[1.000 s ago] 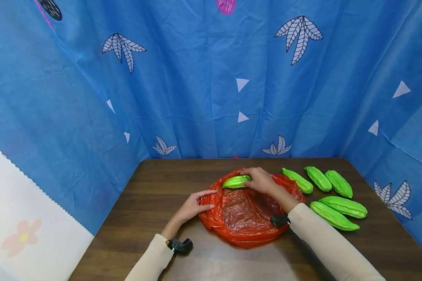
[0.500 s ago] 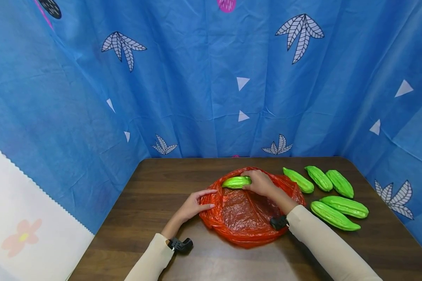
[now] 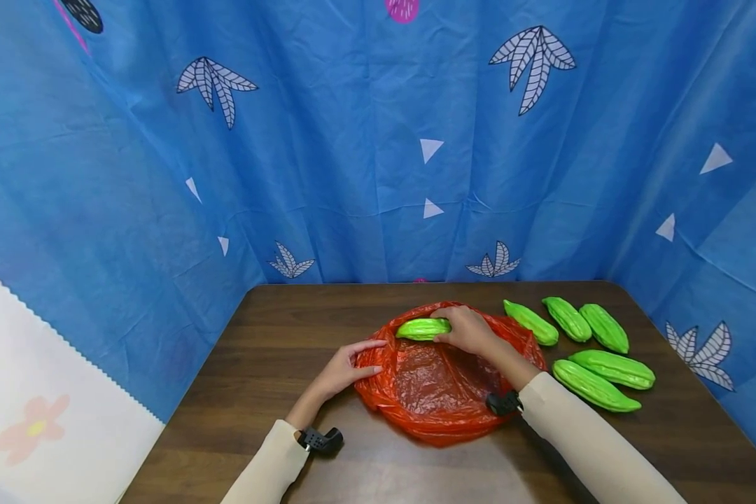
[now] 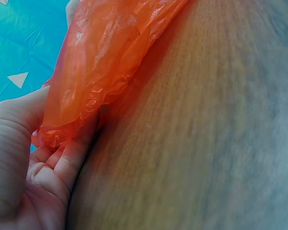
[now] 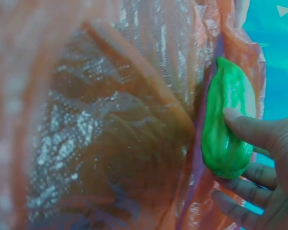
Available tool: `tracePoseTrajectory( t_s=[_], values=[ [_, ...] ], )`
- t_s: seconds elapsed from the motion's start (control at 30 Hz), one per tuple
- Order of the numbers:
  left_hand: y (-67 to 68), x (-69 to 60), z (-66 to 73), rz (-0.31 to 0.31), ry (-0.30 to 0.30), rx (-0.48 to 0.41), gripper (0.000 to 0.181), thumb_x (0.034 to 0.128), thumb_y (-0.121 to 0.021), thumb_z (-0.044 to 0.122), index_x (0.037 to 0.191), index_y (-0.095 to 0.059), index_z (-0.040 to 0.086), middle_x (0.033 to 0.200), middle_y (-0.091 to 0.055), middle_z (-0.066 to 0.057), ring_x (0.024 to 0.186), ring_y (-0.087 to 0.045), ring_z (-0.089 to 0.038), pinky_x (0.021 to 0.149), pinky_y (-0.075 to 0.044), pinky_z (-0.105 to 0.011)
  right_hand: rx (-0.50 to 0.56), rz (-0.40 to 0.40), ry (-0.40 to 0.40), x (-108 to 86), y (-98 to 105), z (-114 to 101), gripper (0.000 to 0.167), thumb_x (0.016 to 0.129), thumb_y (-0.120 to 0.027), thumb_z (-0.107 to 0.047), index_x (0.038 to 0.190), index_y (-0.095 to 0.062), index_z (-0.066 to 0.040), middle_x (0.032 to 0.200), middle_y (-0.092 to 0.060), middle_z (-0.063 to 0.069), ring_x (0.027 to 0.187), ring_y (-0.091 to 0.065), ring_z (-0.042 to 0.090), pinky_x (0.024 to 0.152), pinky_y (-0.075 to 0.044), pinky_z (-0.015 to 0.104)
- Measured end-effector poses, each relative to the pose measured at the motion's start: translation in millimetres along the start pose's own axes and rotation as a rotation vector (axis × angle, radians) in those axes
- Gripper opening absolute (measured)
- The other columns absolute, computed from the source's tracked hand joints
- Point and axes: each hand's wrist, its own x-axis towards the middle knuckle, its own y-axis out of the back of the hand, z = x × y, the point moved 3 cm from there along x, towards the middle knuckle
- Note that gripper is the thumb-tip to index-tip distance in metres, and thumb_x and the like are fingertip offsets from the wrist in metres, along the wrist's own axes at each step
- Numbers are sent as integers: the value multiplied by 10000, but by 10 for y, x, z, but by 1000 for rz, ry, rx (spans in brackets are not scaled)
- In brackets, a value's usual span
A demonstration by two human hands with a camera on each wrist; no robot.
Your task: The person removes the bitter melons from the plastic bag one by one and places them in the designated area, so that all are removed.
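A red plastic bag point(image 3: 441, 423) lies opened out on the table, its mouth facing up. My left hand point(image 3: 346, 365) holds the bag's left edge; in the left wrist view the bag's crumpled film point(image 4: 101, 62) runs between thumb and fingers. Inside the far side of the mouth, my right hand point(image 3: 469, 330) grips one end of a green, ridged bitter gourd point(image 3: 418, 329), which lies sideways. The right wrist view shows the thumb across the gourd point(image 5: 229, 120) and fingers beneath its lower end, close to the bag's wall.
Several more bitter gourds lie right of the bag, one gourd point(image 3: 532, 323) beside its edge and another gourd point(image 3: 595, 386) nearer the right forearm. The brown wooden table point(image 3: 290, 315) is bounded by a blue patterned curtain point(image 3: 327, 140) at the back and sides.
Both hands, the bag and the gripped gourd stay almost still. Only a slight shift of the head view shows.
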Motion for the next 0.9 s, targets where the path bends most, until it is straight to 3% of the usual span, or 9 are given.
tracePoseTrajectory(
  t_s=[0.4, 0.9],
  values=[
    [-8, -32, 5, -2, 22, -6, 494, 950, -740, 215, 1424, -606, 232, 1442, -540, -129, 1018, -704, -224, 835, -603, -361, 2, 40, 19, -221, 180, -149, 467, 847, -841, -283, 1257, -718, -96, 1161, -731, 74, 1038, -687, 273, 862, -576, 472],
    [-2, -15, 11, 1, 15, -1, 500, 955, -733, 196, 1435, -596, 196, 1430, -555, -146, 1017, -707, -217, 837, -600, -345, 11, 135, 33, -490, 429, -248, 470, 825, -862, -254, 1244, -727, -90, 1147, -739, 74, 1015, -701, 270, 833, -584, 486]
  ],
)
